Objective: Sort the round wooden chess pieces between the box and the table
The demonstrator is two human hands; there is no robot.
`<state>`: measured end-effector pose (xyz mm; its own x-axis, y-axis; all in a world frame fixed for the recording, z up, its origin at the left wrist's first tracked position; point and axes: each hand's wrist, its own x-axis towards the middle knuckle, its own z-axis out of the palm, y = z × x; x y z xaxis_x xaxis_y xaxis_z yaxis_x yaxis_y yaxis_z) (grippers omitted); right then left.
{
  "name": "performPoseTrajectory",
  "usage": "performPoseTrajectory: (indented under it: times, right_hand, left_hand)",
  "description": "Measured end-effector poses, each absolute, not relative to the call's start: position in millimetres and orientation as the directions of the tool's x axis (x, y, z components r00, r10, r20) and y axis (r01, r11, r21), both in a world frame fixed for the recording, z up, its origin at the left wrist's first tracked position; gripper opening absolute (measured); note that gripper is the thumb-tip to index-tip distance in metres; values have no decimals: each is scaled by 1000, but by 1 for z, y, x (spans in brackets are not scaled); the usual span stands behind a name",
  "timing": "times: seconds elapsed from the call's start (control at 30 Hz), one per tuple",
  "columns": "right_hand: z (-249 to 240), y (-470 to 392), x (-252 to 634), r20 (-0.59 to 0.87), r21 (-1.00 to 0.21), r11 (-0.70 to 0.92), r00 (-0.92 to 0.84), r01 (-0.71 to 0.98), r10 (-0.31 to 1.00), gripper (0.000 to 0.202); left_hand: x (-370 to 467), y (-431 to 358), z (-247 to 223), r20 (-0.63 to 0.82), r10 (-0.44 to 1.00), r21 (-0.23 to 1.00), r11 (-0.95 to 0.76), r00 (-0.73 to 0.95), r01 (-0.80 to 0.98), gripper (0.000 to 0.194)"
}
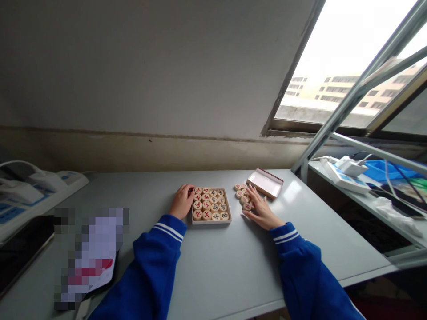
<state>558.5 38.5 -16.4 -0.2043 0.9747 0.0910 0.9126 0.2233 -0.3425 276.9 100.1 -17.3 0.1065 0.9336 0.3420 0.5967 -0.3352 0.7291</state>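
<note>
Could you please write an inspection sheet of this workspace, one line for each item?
Surface: grey table, bare in front.
Job's things: box of wooden chess pieces; loose pieces; box lid beside them.
Clutter: blurred paper, dark tablet.
Grips: left hand rests at the box edge; right hand lies flat on the loose pieces.
Cables: white adapter and cable on side shelf.
Surroundings: wall, open window.

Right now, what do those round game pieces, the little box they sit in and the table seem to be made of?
The round pieces look like pale, smooth wood, with red or black characters on top. The box holding them, steadied by the left hand, seems thin white card or plastic; which is unclear. The table shows a matte grey surface, perhaps laminate or painted metal.
</note>
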Motion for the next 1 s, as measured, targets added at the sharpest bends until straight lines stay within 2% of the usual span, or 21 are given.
performPoseTrajectory:
  times: [0.13, 0.3, 0.5, 0.63, 0.83, 1.0]
  right_hand:
    - [-9, 48, 535, 192, -179, 228, -193, 957, 962, 70]
    - [-10, 71, 517, 170, -58, 357, -343, 932, 924, 58]
    - [-29, 91, 543, 248, -32, 340, -322, 940, 914, 43]
    - [-32, 94, 564, 232, -46, 380, -361, 924, 903, 44]
    - [-33, 94, 586, 205, -37, 333, -319, 942, 925, 46]
    - [-10, 81, 568, 322, 31, 347, -338, 937, 884, 39]
  left_hand:
    - [277, 101, -18, 340, 935, 737, -332, 101, 589, 16]
    - [278, 99, -18, 346, 934, 740, -333, 94, 584, 16]
    - [278, 99, -19, 334, 938, 736, -322, 93, 595, 16]
    - [278, 98, -19, 331, 939, 740, -318, 91, 593, 17]
    - [279, 95, -15, 304, 948, 740, -299, 96, 603, 17]
    - [278, 96, -12, 321, 941, 749, -324, 111, 578, 17]
